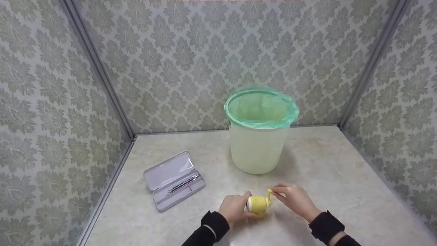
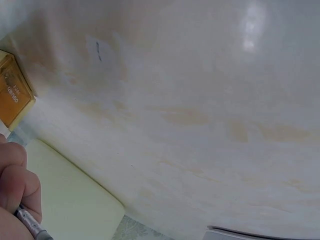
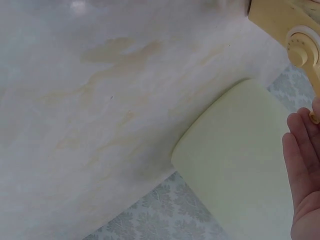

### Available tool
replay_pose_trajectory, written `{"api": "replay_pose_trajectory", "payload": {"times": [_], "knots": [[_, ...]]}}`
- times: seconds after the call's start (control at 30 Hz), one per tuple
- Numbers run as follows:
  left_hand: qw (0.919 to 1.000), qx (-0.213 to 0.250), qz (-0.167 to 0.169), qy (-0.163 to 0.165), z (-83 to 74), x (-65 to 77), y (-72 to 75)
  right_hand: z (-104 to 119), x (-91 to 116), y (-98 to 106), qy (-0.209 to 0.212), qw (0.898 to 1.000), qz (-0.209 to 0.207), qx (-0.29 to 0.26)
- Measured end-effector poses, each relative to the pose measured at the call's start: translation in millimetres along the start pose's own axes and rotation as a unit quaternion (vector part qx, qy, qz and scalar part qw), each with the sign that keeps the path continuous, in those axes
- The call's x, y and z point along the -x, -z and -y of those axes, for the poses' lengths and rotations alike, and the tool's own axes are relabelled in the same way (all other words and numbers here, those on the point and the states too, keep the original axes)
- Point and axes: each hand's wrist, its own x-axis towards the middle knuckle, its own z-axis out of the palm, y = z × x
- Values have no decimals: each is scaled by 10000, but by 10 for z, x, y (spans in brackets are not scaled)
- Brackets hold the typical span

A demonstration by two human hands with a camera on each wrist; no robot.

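A yellow crank pencil sharpener (image 1: 258, 204) is held low over the front of the table. My left hand (image 1: 235, 207) grips its body from the left. In the left wrist view, a silver, pencil-like rod (image 2: 33, 223) sticks out from between the curled fingers of the left hand (image 2: 17, 185); most of it is hidden. Part of the sharpener's amber drawer (image 2: 15, 95) shows at the left edge there. My right hand (image 1: 295, 200) pinches the end of the yellow crank (image 1: 269, 196) on the sharpener's right side.
A pale green bin (image 1: 257, 150) with a green plastic liner (image 1: 290, 114) over its rim stands behind the hands. An open grey pencil case (image 1: 165, 205) lies at left, with several pencils (image 1: 182, 185) in it. Patterned walls (image 1: 191, 68) enclose the table (image 1: 136, 222).
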Motion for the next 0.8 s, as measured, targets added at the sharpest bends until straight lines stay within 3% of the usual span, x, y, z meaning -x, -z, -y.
{"api": "replay_pose_trajectory", "payload": {"times": [0.8], "knots": [[9999,123,114,1,13,-11,9,-48,-65,-117,-226,9994,190,173]]}}
